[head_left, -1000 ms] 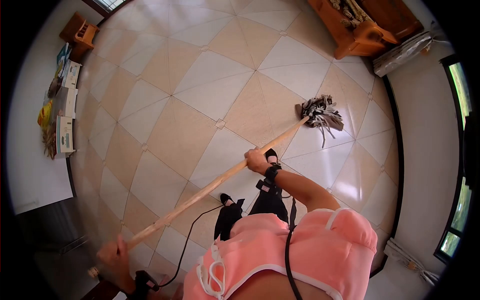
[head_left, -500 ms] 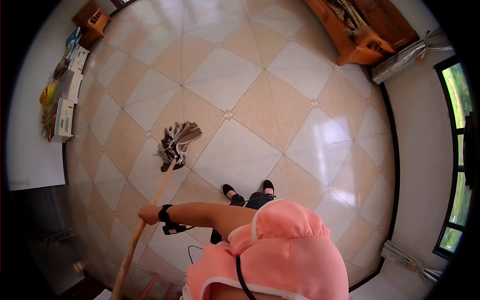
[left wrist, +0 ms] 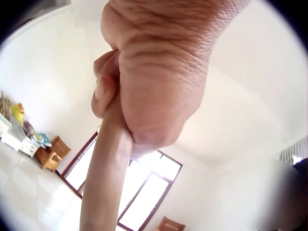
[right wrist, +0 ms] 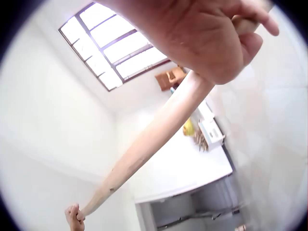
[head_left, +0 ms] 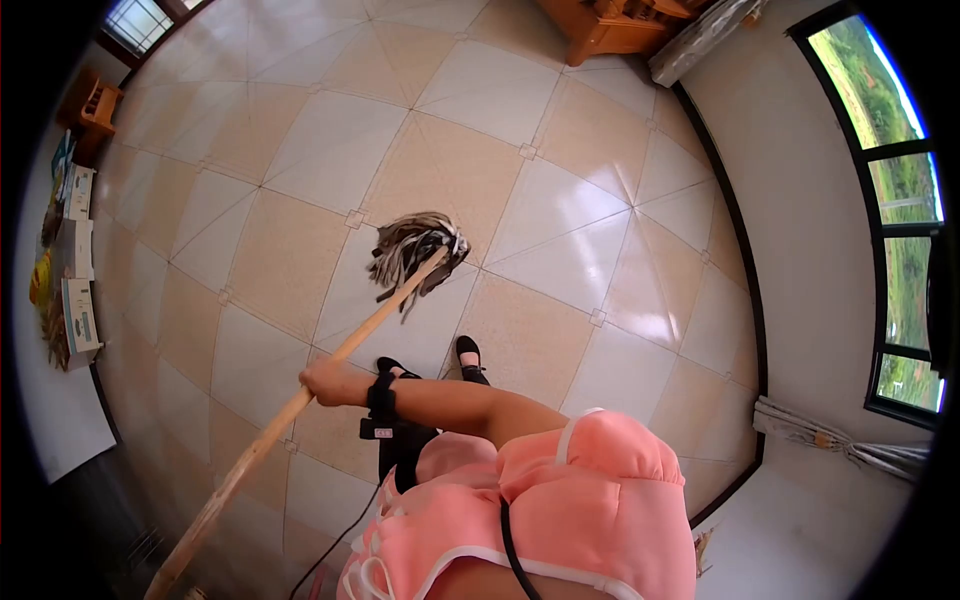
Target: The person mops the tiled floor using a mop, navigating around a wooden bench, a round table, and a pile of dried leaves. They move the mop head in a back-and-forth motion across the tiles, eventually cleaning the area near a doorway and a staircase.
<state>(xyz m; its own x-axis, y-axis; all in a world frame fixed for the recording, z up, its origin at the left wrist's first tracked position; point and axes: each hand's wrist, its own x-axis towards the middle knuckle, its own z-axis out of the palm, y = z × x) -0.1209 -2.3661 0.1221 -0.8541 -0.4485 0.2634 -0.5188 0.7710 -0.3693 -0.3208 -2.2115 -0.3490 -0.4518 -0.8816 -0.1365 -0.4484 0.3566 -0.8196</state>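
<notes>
A string mop with a wooden handle [head_left: 270, 437] slants across the head view. Its grey and brown strands [head_left: 410, 250] spread on the tiles ahead of the feet. My right hand [head_left: 335, 383] grips the handle partway down, above the mop head. In the left wrist view, my left hand [left wrist: 154, 82] curls its fingers round the pole. The right wrist view also has the left hand [right wrist: 74, 217] at the handle's far upper end, beyond the right hand [right wrist: 207, 43]. From the head camera, the left hand is out of sight.
Glossy beige and white tiles [head_left: 530, 330] cover the floor. White boxes [head_left: 80, 315] line the left wall, with a wooden chair [head_left: 95, 105] beyond. Wooden furniture [head_left: 600, 25] stands at the top. Along the right run a wall and a window [head_left: 905, 200]. A cable [head_left: 335, 545] hangs near the legs.
The mop head swept from the right over to the left, then partway back right. My right hand went left with the handle, and the left hand left the head view. The head view shifted.
</notes>
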